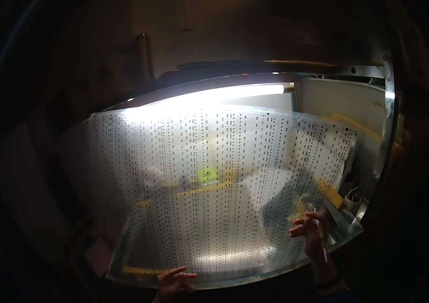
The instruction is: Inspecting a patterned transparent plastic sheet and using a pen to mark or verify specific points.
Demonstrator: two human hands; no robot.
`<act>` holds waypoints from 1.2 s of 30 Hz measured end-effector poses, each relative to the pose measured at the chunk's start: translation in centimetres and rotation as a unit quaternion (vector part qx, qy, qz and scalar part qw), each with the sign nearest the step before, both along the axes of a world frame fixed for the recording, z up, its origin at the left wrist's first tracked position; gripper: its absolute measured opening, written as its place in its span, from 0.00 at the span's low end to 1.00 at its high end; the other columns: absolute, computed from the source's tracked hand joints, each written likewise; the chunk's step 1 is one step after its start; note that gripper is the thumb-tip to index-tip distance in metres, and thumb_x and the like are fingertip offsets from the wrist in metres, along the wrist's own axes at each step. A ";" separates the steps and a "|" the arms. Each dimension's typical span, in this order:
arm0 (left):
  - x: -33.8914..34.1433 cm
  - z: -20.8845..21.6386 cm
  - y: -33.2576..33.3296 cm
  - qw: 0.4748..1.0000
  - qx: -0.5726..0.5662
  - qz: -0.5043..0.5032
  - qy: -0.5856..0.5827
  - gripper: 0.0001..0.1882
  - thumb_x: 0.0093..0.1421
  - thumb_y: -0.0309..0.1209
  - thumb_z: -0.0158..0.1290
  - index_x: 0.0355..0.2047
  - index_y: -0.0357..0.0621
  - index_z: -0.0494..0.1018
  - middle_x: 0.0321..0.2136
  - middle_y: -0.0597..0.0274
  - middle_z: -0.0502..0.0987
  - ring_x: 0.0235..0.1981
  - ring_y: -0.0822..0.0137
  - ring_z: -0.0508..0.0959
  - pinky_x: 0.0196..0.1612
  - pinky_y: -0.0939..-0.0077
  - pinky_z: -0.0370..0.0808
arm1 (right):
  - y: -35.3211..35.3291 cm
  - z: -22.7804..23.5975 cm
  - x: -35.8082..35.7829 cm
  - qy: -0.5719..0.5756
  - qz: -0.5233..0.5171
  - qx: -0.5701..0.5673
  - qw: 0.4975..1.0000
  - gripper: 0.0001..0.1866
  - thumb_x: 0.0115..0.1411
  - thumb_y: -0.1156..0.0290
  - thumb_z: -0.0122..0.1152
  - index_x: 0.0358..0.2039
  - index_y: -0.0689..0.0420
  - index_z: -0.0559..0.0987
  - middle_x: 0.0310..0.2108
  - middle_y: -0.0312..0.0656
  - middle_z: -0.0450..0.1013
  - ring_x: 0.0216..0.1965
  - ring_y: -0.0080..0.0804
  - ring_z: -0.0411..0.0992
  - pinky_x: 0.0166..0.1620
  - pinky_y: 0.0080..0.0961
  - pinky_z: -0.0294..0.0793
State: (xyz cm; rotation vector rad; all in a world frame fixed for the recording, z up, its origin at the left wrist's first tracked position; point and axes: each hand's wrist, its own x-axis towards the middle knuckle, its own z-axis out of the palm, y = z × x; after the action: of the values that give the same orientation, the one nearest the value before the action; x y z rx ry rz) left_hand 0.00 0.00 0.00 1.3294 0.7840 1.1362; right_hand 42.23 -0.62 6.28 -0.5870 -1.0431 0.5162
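Observation:
A large see-through film sheet covered in columns of small black marks lies spread over a glass-topped table. At its near edge, my left hand has its fingers stretched out and apart over the film, holding nothing; whether they press on it I cannot tell. My right hand is over the sheet's near right part, its fingers closed around a slim pale pen-like tool. The tool's back end points down toward my wrist, and its tip is too blurred to make out.
A bright tube lamp runs along the table's far side. On the right stand a small cup with tools in it and a yellow piece. A pale panel with a metal frame rises at the right. Surroundings are dark.

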 end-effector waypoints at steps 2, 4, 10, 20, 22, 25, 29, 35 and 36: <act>0.2 -1.2 0.2 1.000 0.014 0.010 -0.019 0.20 0.67 0.27 0.50 0.59 0.37 0.66 0.41 0.40 0.80 0.30 0.57 0.84 0.30 0.68 0.84 | 0.0 0.0 0.3 0.000 -0.011 -0.022 1.000 0.12 0.67 0.66 0.54 0.48 0.56 0.73 0.31 0.56 0.77 0.25 0.42 0.80 0.28 0.35 0.83; -0.5 -2.1 0.8 0.998 0.046 -0.006 -0.041 0.20 0.67 0.27 0.50 0.58 0.36 0.67 0.41 0.40 0.80 0.30 0.57 0.84 0.30 0.68 0.84 | -0.2 -0.7 -0.1 0.007 -0.007 -0.024 1.000 0.12 0.67 0.66 0.54 0.48 0.57 0.73 0.31 0.55 0.77 0.26 0.41 0.80 0.28 0.34 0.83; -0.9 -2.5 2.2 0.993 0.099 -0.011 -0.066 0.17 0.68 0.26 0.47 0.57 0.38 0.68 0.40 0.40 0.80 0.30 0.55 0.84 0.31 0.67 0.83 | 0.5 -0.1 -0.5 0.016 0.003 -0.024 1.000 0.12 0.67 0.66 0.55 0.48 0.57 0.73 0.32 0.55 0.77 0.27 0.41 0.80 0.30 0.33 0.83; -1.5 -4.3 3.3 0.988 0.073 -0.019 -0.135 0.17 0.68 0.24 0.46 0.56 0.39 0.70 0.39 0.40 0.80 0.33 0.55 0.84 0.34 0.65 0.84 | 1.5 -0.1 -0.6 0.032 0.011 -0.032 0.999 0.13 0.67 0.64 0.56 0.47 0.57 0.74 0.29 0.54 0.77 0.26 0.40 0.80 0.30 0.32 0.83; -1.1 -3.0 2.7 0.988 0.071 -0.032 -0.135 0.16 0.68 0.23 0.45 0.55 0.39 0.71 0.39 0.40 0.80 0.33 0.55 0.84 0.35 0.65 0.84 | 1.5 -0.1 -0.6 0.029 0.001 -0.037 0.999 0.14 0.66 0.63 0.57 0.47 0.57 0.74 0.29 0.54 0.77 0.25 0.39 0.80 0.29 0.32 0.82; -1.1 -2.8 2.3 0.988 0.049 -0.026 -0.143 0.16 0.67 0.22 0.44 0.54 0.39 0.71 0.39 0.40 0.80 0.33 0.56 0.84 0.35 0.64 0.84 | 1.5 -0.2 -0.5 0.026 -0.001 -0.046 0.999 0.15 0.66 0.61 0.58 0.47 0.57 0.74 0.28 0.54 0.77 0.25 0.39 0.80 0.29 0.32 0.82; -3.2 -4.6 3.5 0.990 0.051 -0.027 -0.129 0.17 0.65 0.24 0.47 0.54 0.39 0.72 0.41 0.35 0.79 0.36 0.47 0.83 0.37 0.54 0.83 | 1.3 0.0 -0.8 -0.012 0.005 -0.075 0.997 0.21 0.63 0.52 0.60 0.49 0.52 0.72 0.29 0.48 0.77 0.26 0.35 0.79 0.31 0.30 0.82; -1.7 -2.6 2.2 0.994 -0.022 0.051 -0.092 0.15 0.68 0.26 0.44 0.53 0.47 0.73 0.38 0.40 0.80 0.34 0.50 0.84 0.39 0.58 0.83 | 0.9 1.5 -1.7 -0.093 0.025 -0.037 0.995 0.19 0.64 0.63 0.61 0.51 0.60 0.73 0.32 0.55 0.79 0.29 0.39 0.81 0.33 0.30 0.83; -1.6 -2.7 2.5 0.991 -0.005 0.056 -0.121 0.14 0.66 0.25 0.45 0.51 0.39 0.73 0.38 0.37 0.80 0.31 0.50 0.84 0.37 0.56 0.84 | 1.0 1.7 -1.9 -0.100 0.042 -0.042 0.993 0.19 0.63 0.65 0.61 0.51 0.61 0.73 0.33 0.56 0.79 0.30 0.38 0.81 0.34 0.30 0.83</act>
State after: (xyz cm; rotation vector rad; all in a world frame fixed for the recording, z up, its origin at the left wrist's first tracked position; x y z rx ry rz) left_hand -1.58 2.51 -2.68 1.1232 0.6910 1.3518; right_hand 40.36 0.33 7.94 -0.6812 -1.2450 0.5858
